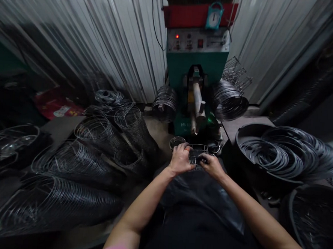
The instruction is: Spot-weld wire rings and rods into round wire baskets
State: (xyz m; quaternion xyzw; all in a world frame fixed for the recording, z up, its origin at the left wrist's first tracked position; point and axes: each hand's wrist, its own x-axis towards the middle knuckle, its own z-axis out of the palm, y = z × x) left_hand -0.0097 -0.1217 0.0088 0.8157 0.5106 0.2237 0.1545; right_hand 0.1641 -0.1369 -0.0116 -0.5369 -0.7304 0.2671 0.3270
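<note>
The left hand [179, 160] has its grip clenched over the near-left rim of a small wire basket [196, 152]. The right hand [213, 166] pinches its right edge, apparently closed too. The basket is held just before the green machine [197, 62]. Stacked wire rings [68, 163] lie to the left, and a ring-filled tub [239, 140] sits to the right.

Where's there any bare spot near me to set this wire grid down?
Bare: the brown patch between the wire stacks and the green machine, and the grey slab between that machine and the black tub. Crowded: wire stacks fill the left, ring-filled tubs the right, and small rings sit beyond the wire grid.
</note>
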